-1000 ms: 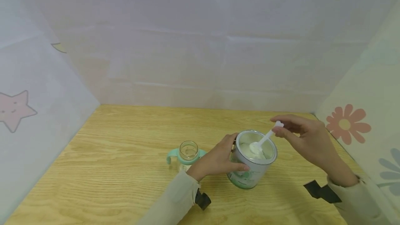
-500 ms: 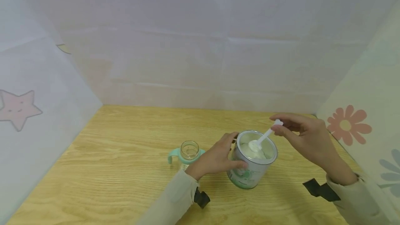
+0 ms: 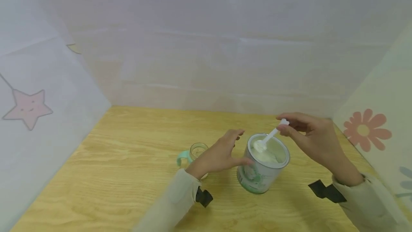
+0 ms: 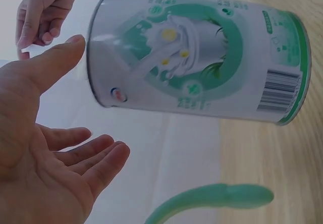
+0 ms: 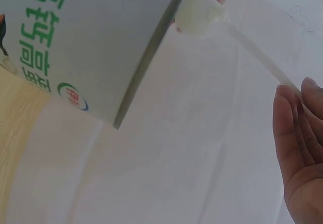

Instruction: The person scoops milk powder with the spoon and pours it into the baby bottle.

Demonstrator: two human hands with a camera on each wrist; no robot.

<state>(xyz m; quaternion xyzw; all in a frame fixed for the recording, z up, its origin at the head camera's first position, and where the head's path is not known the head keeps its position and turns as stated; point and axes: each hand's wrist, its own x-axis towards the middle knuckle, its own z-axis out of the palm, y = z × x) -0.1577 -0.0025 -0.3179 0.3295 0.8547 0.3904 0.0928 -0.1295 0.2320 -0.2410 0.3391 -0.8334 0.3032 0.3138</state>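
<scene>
A white and green milk powder can (image 3: 257, 176) stands open on the table, pale powder inside. My right hand (image 3: 313, 137) pinches the handle end of a white measuring scoop (image 5: 257, 52). The scoop's bowl, heaped with powder, is just above the can's rim in the right wrist view. My left hand (image 4: 55, 148) is beside the can, fingers spread and off its wall; whether the thumb touches the can I cannot tell. Left of the can stands a clear baby bottle (image 3: 197, 149) with no cap and a mint green handle (image 4: 222, 196), partly hidden behind my left hand.
The wood-grain table (image 3: 128, 174) is bounded at the back by a pale sheet (image 3: 206, 63). Printed side panels rise at left and right, one with a pink star (image 3: 29, 109), the other with a red flower (image 3: 367, 130).
My left hand has let go of the can and moved slightly left, now covering more of the bottle. The scoop, still in my right hand, has risen from the powder.
</scene>
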